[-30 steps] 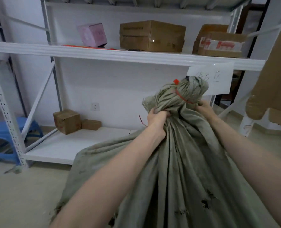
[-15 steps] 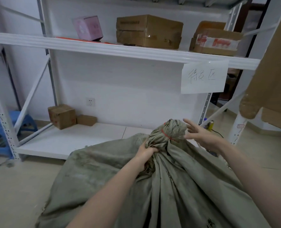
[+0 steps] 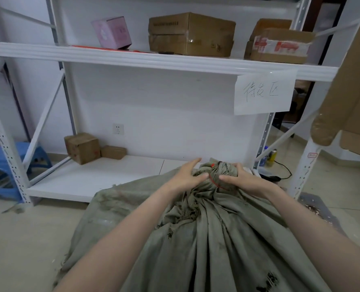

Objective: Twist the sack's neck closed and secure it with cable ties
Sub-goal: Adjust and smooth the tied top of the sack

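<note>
A grey-green cloth sack (image 3: 217, 239) lies on the floor in front of me, slumped low. Its neck (image 3: 222, 170) is bunched into a tight knob with a thin red cable tie (image 3: 213, 181) wound around it. My right hand (image 3: 246, 182) cups the right side of the knob, thumb in front and fingers curled over the top. To the left of the neck, my left hand (image 3: 185, 178) rests against it with its fingers spread and holds nothing.
A white metal rack stands just behind the sack; its low shelf (image 3: 90, 180) carries two small cardboard boxes (image 3: 82, 147). A blue stool (image 3: 0, 165) is at far left. A large cardboard sheet (image 3: 351, 102) leans at right, with bottles and a cable (image 3: 271, 158) on the floor.
The sack's neck has dropped from chest height to the floor. My left hand let go of the gathered cloth and spread its fingers; my right hand closed around the knob.
</note>
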